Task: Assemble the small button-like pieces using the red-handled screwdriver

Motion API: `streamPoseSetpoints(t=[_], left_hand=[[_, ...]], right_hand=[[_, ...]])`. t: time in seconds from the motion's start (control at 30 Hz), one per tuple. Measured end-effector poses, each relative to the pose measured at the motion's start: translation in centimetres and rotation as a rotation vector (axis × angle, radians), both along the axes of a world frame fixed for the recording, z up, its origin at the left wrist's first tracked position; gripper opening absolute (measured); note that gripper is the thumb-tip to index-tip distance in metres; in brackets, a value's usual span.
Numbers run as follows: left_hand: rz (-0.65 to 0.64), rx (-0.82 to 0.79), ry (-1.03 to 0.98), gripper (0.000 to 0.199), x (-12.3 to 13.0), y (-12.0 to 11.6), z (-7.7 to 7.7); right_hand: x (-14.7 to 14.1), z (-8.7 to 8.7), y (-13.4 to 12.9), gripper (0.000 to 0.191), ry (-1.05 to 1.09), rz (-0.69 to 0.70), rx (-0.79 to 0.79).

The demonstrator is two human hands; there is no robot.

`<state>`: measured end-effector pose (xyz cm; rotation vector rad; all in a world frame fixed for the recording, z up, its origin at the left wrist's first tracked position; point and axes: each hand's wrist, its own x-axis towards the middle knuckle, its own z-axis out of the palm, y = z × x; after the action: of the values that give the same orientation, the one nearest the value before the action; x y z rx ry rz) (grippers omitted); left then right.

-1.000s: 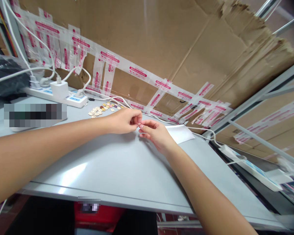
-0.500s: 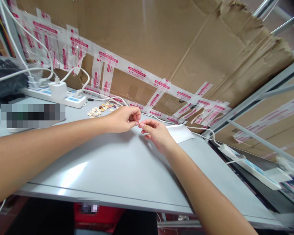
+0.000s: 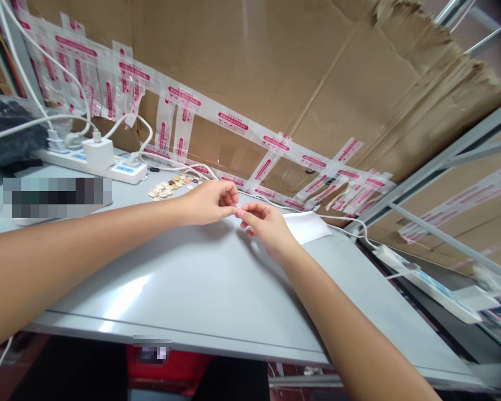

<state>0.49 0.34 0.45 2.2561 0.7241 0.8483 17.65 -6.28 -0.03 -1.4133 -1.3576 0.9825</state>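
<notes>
Over the middle of the grey table, my left hand and my right hand meet at the fingertips. Both are closed in a pinch, thumbs against forefingers. Whatever sits between the tips is too small and too covered to name. Behind my left wrist lies a loose cluster of small buttons, mostly cream, with some yellow, brown and pink. A folded white sheet, perhaps paper, lies just beyond my right hand.
A white power strip with plugs and cables stands at the back left, near a blurred-out object. Taped cardboard walls the far side. Another power strip lies past the right edge beside a metal frame.
My hands stay almost in place; the fingertips have shifted very slightly and still meet. The buttons and the white sheet have not moved.
</notes>
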Motion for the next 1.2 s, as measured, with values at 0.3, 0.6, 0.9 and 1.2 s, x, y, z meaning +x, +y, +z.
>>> streamPoseSetpoints(t=[0.3,0.6,0.9,1.2], left_hand=[[0.065,0.046,0.012,0.015,0.0,-0.1,0.2],[0.078,-0.024,-0.028,0.012,0.2,-0.1,-0.2],[0.082,-0.133,-0.075,0.014,0.3,0.1,-0.3],[0.069,-0.223,-0.068,0.025,0.1,-0.1,0.1]], right_hand=[[0.5,-0.3,0.2,0.038,0.145,0.047,-0.05],[-0.3,-0.1,0.1,0.027,0.003,-0.041,-0.004],[-0.3,-0.2,0.0,0.031,0.027,-0.005,0.023],[-0.1,0.1,-0.1,0.029,0.136,0.005,-0.032]])
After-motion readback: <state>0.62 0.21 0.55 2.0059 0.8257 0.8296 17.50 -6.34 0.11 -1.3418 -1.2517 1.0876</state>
